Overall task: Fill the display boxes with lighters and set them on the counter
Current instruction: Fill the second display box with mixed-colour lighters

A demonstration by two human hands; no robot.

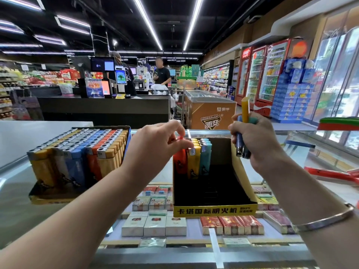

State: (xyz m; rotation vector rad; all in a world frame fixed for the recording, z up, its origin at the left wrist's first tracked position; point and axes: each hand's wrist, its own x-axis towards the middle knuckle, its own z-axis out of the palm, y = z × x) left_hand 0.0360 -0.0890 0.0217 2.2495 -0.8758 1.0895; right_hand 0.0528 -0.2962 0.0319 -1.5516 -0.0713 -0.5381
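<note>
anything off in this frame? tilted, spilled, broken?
Nothing stands out. The full cardboard display box of lighters sits packed in tidy rows on the glass counter. The yellow-fronted display box is only partly filled, lighters upright at the back. The left hand pinches an orange lighter; the right hand grips a spare bunch.

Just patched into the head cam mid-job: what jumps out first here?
Centre, on the glass counter, stands a yellow-fronted display box, mostly empty, with lighters only at its back. The left hand pinches the top of an orange lighter there, while the right hand grips a bunch of lighters. At left sits a full display box.
</note>
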